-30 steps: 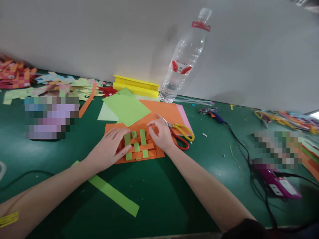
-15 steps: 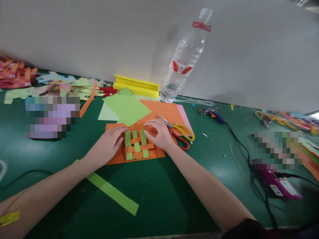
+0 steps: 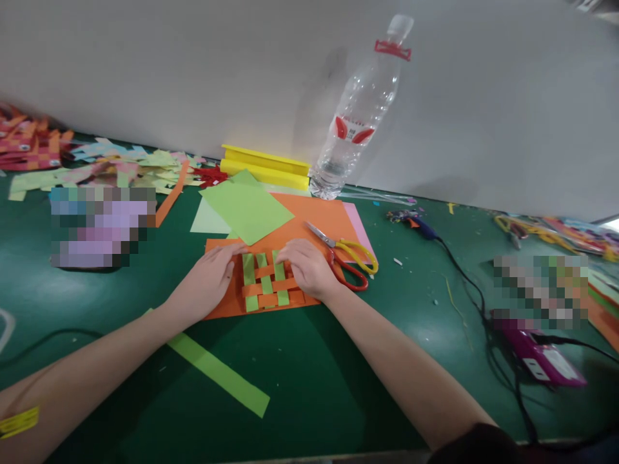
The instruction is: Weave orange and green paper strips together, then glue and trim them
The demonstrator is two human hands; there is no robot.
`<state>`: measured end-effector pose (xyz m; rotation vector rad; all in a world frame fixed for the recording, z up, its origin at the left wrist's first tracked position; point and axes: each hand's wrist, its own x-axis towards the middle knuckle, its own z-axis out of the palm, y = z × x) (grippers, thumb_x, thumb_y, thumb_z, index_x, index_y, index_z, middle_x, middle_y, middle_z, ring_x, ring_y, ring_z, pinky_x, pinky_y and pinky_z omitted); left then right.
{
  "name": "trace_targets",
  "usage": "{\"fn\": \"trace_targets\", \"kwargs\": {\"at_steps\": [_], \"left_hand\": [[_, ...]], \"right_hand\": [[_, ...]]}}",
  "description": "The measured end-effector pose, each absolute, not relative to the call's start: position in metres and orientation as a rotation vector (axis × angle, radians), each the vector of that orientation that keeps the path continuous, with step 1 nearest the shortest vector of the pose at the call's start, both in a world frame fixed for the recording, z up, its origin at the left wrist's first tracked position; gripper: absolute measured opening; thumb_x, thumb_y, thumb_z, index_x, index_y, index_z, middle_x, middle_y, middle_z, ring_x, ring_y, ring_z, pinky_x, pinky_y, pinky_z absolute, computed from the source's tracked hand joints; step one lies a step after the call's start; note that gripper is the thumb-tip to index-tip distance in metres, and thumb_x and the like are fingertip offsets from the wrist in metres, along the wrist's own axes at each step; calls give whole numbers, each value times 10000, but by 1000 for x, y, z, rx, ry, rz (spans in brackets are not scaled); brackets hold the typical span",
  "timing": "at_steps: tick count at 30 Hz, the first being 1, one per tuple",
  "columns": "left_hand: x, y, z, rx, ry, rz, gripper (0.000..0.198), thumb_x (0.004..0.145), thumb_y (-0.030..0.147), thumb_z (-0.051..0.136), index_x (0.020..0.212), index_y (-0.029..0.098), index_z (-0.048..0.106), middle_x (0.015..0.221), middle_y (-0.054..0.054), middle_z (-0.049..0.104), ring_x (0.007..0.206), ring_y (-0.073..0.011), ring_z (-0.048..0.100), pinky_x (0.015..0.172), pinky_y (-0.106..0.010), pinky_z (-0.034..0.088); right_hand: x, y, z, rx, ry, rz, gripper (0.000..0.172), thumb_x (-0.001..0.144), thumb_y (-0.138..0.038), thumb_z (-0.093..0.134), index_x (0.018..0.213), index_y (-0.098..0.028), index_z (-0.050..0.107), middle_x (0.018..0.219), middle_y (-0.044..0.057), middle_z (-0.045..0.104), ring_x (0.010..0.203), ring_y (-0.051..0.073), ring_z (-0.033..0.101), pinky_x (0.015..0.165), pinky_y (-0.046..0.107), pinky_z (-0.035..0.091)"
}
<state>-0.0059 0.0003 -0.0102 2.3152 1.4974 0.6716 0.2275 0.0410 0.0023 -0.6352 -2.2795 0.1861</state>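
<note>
In front of me lies a small woven piece of green and orange paper strips (image 3: 265,285), resting on an orange sheet (image 3: 227,303). My left hand (image 3: 213,274) is beside its left edge, fingers stretched out, tips near the top of the leftmost green strip. At the upper right, my right hand (image 3: 309,267) has its fingers bent together on the top end of the right green paper strip (image 3: 277,258); its thumb is mostly hidden. Scissors (image 3: 348,250) with yellow and red handles lie just beyond the right hand. A loose green strip (image 3: 227,374) lies below my left forearm.
Behind the weave are a green sheet (image 3: 246,206) and a yellow folded piece (image 3: 265,171). A clear bottle (image 3: 360,106) leans at the wall. Paper scraps (image 3: 120,167) are piled back left. A corded tool (image 3: 420,227) and a purple power strip (image 3: 539,354) lie right.
My right hand has shifted slightly down, its fingers curling closer together over the right side of the weave. My left hand has barely moved.
</note>
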Motion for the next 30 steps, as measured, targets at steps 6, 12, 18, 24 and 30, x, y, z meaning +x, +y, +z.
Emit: {"fn": "trace_targets", "kwargs": {"at_steps": [6,12,18,24,30], "left_hand": [[-6,0,-3,2225,1492,684,357,944,249,241,1250,204,420,1239,-78,575,1206,-233,484,1009,-460,387],[-7,2,-5,2212,1453,716,341,944,254,273,1258,209,400,1236,-75,574,1213,-229,477,1027,-462,364],[-7,2,-7,2259,1428,701,328,941,250,292,1237,203,423,1299,-74,522,1224,-227,458,1031,-447,362],[-8,4,-9,2299,1405,682,326,932,230,316,1231,198,440,1284,-75,526,1215,-227,454,1035,-463,354],[-9,4,-6,2279,1402,664,330,936,257,315,1231,194,448,1282,-82,528,1213,-234,453,1030,-470,354]], "right_hand": [[227,34,6,-655,-2257,238,302,840,-78,308,878,-211,576,875,44,671,836,161,590,772,329,485],[223,31,5,-673,-2379,173,260,808,-105,361,920,-197,576,835,41,667,765,155,585,707,302,475],[217,24,7,-595,-2429,105,149,870,-280,477,892,-191,595,796,27,650,730,135,560,663,266,439],[209,12,9,-395,-2633,-3,381,845,-538,498,911,-176,597,742,27,611,739,162,534,652,297,380],[210,15,7,-405,-2709,50,533,822,-634,458,1013,-147,561,851,58,613,811,182,524,720,313,369]]}}
